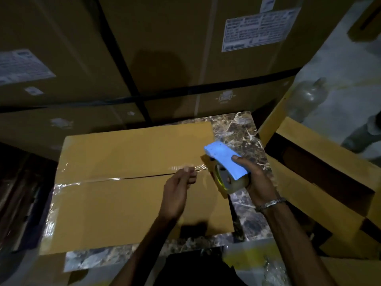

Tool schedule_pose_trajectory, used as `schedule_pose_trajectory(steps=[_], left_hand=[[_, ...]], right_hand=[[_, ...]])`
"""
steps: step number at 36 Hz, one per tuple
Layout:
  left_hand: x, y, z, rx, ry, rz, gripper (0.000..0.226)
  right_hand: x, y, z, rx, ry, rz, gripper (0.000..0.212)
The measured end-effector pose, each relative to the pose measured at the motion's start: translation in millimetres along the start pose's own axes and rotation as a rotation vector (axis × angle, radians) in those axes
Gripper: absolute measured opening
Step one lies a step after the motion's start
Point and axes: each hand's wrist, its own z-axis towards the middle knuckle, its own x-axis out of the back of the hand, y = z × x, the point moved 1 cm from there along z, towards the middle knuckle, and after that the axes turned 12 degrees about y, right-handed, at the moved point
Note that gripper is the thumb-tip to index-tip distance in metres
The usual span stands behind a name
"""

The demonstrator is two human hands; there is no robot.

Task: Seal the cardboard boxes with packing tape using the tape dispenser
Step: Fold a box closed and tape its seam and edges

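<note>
Pinching, seemingly, a clear tape (183, 168) end above the box (132, 182), left hand (178, 189); right hand (254, 180) clasps the dispenser (225, 164).

Your tape dispenser (226, 164) shows a pale blue handle with a yellow-edged roll below it. Left of the dispenser, the cardboard box (132, 182) is plain tan, crossed by glossy clear tape (86, 182). Under the dispenser, the marble slab (245, 133) is dark brown with white veins.
</note>
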Motion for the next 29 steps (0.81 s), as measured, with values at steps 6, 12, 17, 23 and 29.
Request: schedule_pose_trajectory(steps=[6, 12, 17, 23, 29], left_hand=[[-32, 56, 59, 0.745, -0.347, -0.315, 0.050], [-42, 64, 80, 0.955, -0.575, -0.371, 0.043], [-55, 57, 86, 0.984, -0.662, -0.281, 0.028], [-62, 57, 107, 0.746, -0.630, -0.035, 0.020], [-64, 79, 137, 0.500, -0.671, 0.108, 0.026]], right_hand=[[2, -3, -5, 0.009, -0.086, -0.155, 0.039], [22, -3, -1, 0.036, -0.117, -0.157, 0.080], [30, 4, 1, 0.021, -0.082, -0.095, 0.079], [35, 10, 3, 0.012, -0.002, -0.020, 0.102], [37, 1, 16, 0.029, 0.002, -0.029, 0.047]])
